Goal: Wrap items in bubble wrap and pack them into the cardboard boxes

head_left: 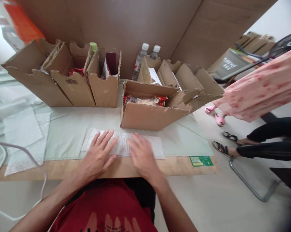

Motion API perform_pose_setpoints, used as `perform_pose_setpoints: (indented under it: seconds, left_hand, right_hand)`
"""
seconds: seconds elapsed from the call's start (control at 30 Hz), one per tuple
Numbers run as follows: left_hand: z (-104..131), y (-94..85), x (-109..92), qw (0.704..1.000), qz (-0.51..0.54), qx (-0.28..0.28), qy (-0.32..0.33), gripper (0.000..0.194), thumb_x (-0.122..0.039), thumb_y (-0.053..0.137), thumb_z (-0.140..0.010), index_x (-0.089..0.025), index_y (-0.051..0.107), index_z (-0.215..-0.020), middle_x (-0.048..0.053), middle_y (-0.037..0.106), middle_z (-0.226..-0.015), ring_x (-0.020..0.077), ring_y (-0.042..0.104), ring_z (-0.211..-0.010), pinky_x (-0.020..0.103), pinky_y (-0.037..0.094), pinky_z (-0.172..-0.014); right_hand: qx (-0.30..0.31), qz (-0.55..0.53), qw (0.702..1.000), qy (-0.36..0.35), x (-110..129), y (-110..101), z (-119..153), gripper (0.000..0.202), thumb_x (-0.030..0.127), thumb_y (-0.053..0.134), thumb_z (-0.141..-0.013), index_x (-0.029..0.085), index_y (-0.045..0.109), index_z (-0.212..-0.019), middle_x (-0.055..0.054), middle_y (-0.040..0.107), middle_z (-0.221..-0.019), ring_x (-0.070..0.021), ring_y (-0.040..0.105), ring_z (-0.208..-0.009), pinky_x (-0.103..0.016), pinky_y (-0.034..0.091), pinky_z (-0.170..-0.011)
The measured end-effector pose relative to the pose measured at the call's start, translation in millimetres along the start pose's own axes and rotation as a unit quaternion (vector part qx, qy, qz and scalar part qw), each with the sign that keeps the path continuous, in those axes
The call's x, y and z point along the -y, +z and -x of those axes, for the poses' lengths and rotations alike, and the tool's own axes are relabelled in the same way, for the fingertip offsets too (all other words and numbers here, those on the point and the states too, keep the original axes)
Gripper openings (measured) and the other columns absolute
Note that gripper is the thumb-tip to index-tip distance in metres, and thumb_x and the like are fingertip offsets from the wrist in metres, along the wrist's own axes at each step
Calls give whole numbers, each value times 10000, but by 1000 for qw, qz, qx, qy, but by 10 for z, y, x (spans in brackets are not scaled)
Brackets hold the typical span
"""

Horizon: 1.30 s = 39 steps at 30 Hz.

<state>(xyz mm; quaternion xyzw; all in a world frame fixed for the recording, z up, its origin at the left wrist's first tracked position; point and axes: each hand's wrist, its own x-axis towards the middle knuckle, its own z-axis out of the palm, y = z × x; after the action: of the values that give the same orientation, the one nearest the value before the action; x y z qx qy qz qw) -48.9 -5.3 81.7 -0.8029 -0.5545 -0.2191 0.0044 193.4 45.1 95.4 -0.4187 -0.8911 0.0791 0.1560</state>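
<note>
A strip of bubble wrap (122, 145) lies flat along the front of the table, with a smoother white end (155, 146) on its right. Pressed on its left part is my left hand (99, 153), palm down with fingers spread. My right hand (142, 154), slightly blurred, rests on the strip right of its middle, fingers stretched out. Neither hand holds anything. Just behind the strip stands an open cardboard box (155, 116) with red and clear packets (145, 101) inside.
More cut cardboard boxes (104, 93) line the back, with water bottles (138, 61) between them. Bubble wrap sheets (24, 129) and a white cable (42, 180) lie at left. A green card (201, 161) sits on the wooden edge. Two people stand at right near a metal frame (251, 190).
</note>
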Motion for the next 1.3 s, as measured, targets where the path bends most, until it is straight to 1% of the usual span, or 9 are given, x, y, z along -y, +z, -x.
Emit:
perform_pose_setpoints:
  seconds: [0.13, 0.27, 0.4, 0.6, 0.83, 0.97, 1.1, 1.2, 1.3]
  left_hand:
    - [82, 303, 5, 995, -54, 64, -46, 503, -349, 483, -1002, -196, 516, -1479, 151, 494, -1579, 360, 403, -1491, 595, 203, -1245]
    - [179, 358, 95, 993, -54, 89, -61, 511, -368, 464, -1009, -225, 507, -1497, 112, 448, -1618, 341, 345, -1525, 577, 144, -1267]
    - [183, 266, 154, 998, -17, 34, -59, 467, -358, 452, -1018, -204, 538, -1451, 142, 457, -1599, 340, 347, -1522, 556, 239, -1247]
    - [349, 46, 463, 972, -98, -64, -205, 418, -438, 503, -977, -132, 649, -1222, 244, 550, -1446, 430, 419, -1447, 615, 383, -1146]
    - [395, 97, 452, 953, 7, -62, -295, 196, -366, 549, -839, -198, 648, -863, 191, 646, -1328, 415, 502, -1375, 582, 417, -1121]
    - [349, -63, 412, 941, 60, -64, -328, 168, -345, 531, -843, -216, 627, -895, 88, 741, -952, 282, 710, -899, 445, 563, -863]
    - [159, -270, 513, 930, 91, -94, -344, 355, -338, 553, -878, -197, 611, -1198, 23, 725, -879, 190, 692, -750, 305, 559, -695]
    - [-227, -254, 669, 936, 97, -142, -306, 468, -255, 566, -870, -169, 570, -1330, 51, 740, -969, 190, 704, -825, 327, 570, -795]
    - [-686, -81, 837, 951, 99, -146, -254, 492, -180, 552, -866, -122, 558, -1354, 140, 722, -1180, 250, 706, -1031, 432, 546, -977]
  right_hand:
    - [51, -2, 996, -67, 133, 397, -140, 429, 308, 515, -1021, 215, 573, -1436, -99, 534, -1551, -287, 450, -1448, -469, 385, -1152]
    - [-15, 50, 996, 75, -473, 280, 418, 415, 319, 422, -1049, 217, 596, -1411, -118, 578, -1504, -308, 489, -1415, -504, 408, -1103]
    - [-113, 74, 976, 174, -974, -25, 762, 411, 401, 388, -1052, 196, 667, -1273, -140, 693, -1332, -312, 601, -1288, -485, 462, -1025]
    - [-89, 65, 977, 181, -1032, -37, 386, 460, 455, 457, -987, 144, 642, -1271, -198, 651, -1371, -359, 604, -1252, -521, 470, -992]
    - [-85, -57, 972, 210, -817, -9, 457, 314, 450, 483, -915, 208, 662, -828, -124, 765, -1056, -297, 695, -1003, -443, 500, -887]
    - [-40, -157, 941, 298, -580, -143, 684, 296, 486, 569, -869, 208, 671, -887, -15, 685, -706, -197, 640, -638, -314, 518, -648]
    - [-47, -234, 915, 326, -230, -164, 832, 525, 433, 626, -842, 179, 634, -1301, -98, 757, -1143, -246, 730, -970, -339, 586, -829]
    - [-14, -313, 899, 305, 140, -40, 873, 664, 357, 639, -864, 209, 513, -1498, -106, 622, -1458, -261, 632, -1288, -360, 536, -1039]
    - [36, -402, 875, 269, 492, 165, 862, 677, 266, 620, -882, 234, 473, -1542, -68, 640, -1448, -240, 637, -1290, -342, 528, -1062]
